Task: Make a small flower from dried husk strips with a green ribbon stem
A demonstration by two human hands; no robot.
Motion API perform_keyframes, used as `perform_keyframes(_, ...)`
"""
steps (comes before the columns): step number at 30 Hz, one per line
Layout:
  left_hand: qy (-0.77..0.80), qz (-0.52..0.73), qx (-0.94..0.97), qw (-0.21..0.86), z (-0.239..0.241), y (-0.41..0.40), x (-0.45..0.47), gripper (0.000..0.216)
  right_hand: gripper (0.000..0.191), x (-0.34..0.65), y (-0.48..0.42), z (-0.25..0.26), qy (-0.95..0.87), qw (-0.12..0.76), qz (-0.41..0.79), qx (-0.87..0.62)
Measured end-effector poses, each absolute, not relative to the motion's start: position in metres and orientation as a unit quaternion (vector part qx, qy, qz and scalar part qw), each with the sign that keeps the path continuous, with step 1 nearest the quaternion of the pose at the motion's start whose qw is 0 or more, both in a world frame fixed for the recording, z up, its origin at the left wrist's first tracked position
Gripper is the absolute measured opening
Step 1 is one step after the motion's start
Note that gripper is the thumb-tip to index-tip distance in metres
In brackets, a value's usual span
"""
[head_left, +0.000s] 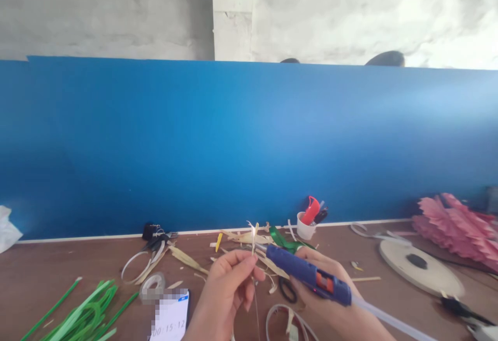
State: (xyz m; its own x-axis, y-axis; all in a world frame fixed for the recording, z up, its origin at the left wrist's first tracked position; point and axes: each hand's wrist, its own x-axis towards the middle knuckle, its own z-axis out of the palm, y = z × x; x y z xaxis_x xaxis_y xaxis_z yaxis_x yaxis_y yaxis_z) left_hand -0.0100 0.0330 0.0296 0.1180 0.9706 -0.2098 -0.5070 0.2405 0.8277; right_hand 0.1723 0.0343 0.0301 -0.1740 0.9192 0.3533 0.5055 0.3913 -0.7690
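Note:
My left hand [227, 284] pinches a thin wire stem with a small pale straw bud [254, 234] at its top, held upright over the brown table. A blue hot glue gun [307, 274] is gripped in my right hand [330, 299]. Its metal nozzle points left and meets the stem just below the bud. A clear glue stick [389, 321] sticks out of the gun's back toward the lower right.
A blue partition [249, 144] closes off the back of the table. On the table lie green strips [81, 315], a phone [171, 317], a tape roll [152, 282], straw scraps [249, 237], a white cup of tools [305, 226], a flat white reel [420, 267] and pink paper flowers [455, 227].

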Motion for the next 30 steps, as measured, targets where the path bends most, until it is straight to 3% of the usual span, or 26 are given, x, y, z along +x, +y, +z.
perform_keyframes(30,0.361,0.546,0.294,0.697,0.0249,0.0326,-0.0116,0.03,0.011,0.1806,0.0319,0.0381,-0.763,0.352,0.248,-0.482)
